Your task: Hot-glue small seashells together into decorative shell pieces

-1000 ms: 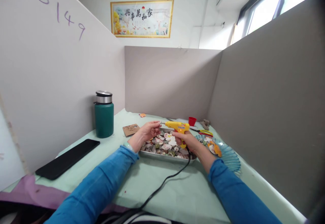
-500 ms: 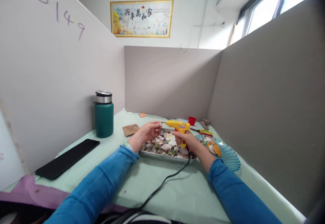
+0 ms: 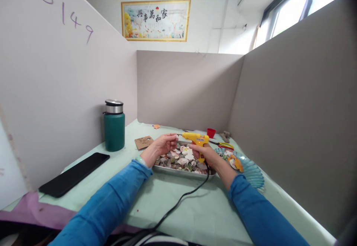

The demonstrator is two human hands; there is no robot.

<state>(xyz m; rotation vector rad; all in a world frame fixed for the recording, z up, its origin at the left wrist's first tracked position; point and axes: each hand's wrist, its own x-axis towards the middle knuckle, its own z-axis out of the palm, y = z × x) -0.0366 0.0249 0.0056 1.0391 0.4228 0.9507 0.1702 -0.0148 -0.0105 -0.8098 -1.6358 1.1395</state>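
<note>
My right hand (image 3: pixel 205 153) is wrapped round the handle of a yellow hot glue gun (image 3: pixel 195 138), its nozzle aimed left. At the nozzle's tip, my left hand (image 3: pixel 164 143) pinches a small whitish piece, mostly hidden by the fingers; its kind is too small to tell. Both hands are raised over a metal tray (image 3: pixel 181 171) heaped with seashells (image 3: pixel 182 161). A black cord (image 3: pixel 181 198) runs from the gun's handle down to the table's front edge.
A green bottle (image 3: pixel 114 132) and a black phone-like slab (image 3: pixel 74 174) are at left. Brown card (image 3: pixel 143 142) lies behind my left hand. On the right are a blue glass plate (image 3: pixel 252 171) with colourful pieces, scissors (image 3: pixel 225 146) and a red cup (image 3: pixel 211 132). Grey partitions (image 3: pixel 189 90) enclose the table.
</note>
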